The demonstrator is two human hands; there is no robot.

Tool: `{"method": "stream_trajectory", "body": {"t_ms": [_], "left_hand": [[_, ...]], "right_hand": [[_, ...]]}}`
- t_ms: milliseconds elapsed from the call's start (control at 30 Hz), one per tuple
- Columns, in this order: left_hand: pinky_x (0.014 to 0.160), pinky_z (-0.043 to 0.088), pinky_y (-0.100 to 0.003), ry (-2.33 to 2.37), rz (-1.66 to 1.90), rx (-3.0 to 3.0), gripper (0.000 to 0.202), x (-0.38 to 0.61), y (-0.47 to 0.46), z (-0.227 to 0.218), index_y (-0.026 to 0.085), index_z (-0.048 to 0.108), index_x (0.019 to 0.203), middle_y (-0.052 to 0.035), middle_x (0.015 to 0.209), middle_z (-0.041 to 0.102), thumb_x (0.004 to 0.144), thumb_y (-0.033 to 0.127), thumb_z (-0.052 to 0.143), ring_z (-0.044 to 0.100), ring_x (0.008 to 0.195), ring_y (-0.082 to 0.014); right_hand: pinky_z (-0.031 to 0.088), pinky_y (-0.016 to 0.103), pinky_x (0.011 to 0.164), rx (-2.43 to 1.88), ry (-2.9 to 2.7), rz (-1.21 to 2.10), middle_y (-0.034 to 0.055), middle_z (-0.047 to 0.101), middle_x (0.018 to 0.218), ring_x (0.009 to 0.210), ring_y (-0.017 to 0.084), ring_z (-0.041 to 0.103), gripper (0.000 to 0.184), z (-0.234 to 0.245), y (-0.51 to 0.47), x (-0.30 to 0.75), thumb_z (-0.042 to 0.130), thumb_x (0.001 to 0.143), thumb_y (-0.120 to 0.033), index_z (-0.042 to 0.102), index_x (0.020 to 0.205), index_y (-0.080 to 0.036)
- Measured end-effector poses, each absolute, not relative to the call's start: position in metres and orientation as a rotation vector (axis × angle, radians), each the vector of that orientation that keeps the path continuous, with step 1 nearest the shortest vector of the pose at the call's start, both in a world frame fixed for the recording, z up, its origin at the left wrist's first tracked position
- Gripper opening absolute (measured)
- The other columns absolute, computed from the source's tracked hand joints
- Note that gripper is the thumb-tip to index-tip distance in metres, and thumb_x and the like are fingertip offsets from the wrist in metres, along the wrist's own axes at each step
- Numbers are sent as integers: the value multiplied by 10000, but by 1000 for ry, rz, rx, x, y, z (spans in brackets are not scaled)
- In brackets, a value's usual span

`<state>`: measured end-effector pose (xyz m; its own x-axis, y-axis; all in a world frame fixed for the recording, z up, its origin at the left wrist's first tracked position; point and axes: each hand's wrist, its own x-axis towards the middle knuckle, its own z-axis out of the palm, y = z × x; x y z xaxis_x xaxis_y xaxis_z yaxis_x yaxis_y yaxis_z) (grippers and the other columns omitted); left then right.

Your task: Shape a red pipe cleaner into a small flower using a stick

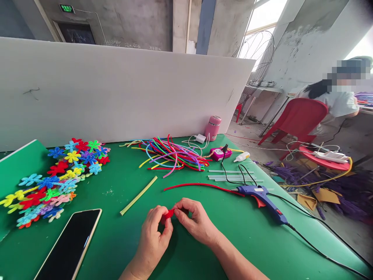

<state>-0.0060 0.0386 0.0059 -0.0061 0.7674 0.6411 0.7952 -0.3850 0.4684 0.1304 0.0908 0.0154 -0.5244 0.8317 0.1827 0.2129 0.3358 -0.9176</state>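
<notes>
Both hands meet at 6 o'clock on the green table (116,249). Left hand (153,235): fingers curled, thumb and forefinger closed on a small red chenille piece (168,214). Right hand (196,221): fingertips pinched on the same piece from the opposite side. The piece sits between the two hands, just above the tabletop.

Risk (judgement): glue gun (262,196) lies near, at 3 o'clock, with its nozzle beside a long red strand (198,185). If hot, it could burn a wrist that brushes it, or drip on the strand. Its cord trails off the table edge, so a snag could drag the gun.

Hidden: fingers cover most of the piece, so I cannot tell whether it is folded, twisted or glued. Gun on or off: not readable. Phone (70,245) at 8 o'clock is cut off by the frame's lower edge.
</notes>
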Motion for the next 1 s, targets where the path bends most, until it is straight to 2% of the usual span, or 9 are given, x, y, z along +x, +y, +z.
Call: {"method": "stream_trajectory", "body": {"t_ms": [333, 600, 767, 1000], "left_hand": [[551, 457, -231, -1619, -1281, -2177, 131, -6, 40, -2, 196, 459, 783, 4, 644, 523, 775, 81, 399, 507, 595, -126], [516, 448, -217, -1665, -1327, -2125, 106, -7, 42, -1, 194, 437, 771, 12, 618, 512, 759, 90, 421, 500, 554, -121], [510, 449, -217, -1659, -1327, -2165, 112, -6, 40, -1, 193, 440, 782, 10, 622, 514, 754, 87, 419, 500, 557, -122], [546, 457, -241, -1616, -1294, -2188, 130, -5, 40, -2, 195, 447, 766, 8, 624, 513, 763, 71, 408, 498, 579, -128]], "right_hand": [[290, 194, 483, -988, -1909, 1245, -32, 434, 543, 523, 83, 358, 153, 17, 90, 128, 451, 747, -158, 533, 619, -146], [329, 209, 536, -938, -1865, 1314, 4, 509, 669, 594, 99, 408, 210, 15, 91, 128, 445, 823, -296, 576, 775, -139], [289, 205, 496, -941, -1857, 1330, -21, 442, 593, 549, 88, 354, 186, 12, 91, 128, 475, 795, -265, 514, 657, -147], [240, 209, 468, -928, -1795, 1445, -41, 373, 555, 520, 81, 295, 163, 9, 90, 126, 448, 770, -239, 451, 627, -160]]}}
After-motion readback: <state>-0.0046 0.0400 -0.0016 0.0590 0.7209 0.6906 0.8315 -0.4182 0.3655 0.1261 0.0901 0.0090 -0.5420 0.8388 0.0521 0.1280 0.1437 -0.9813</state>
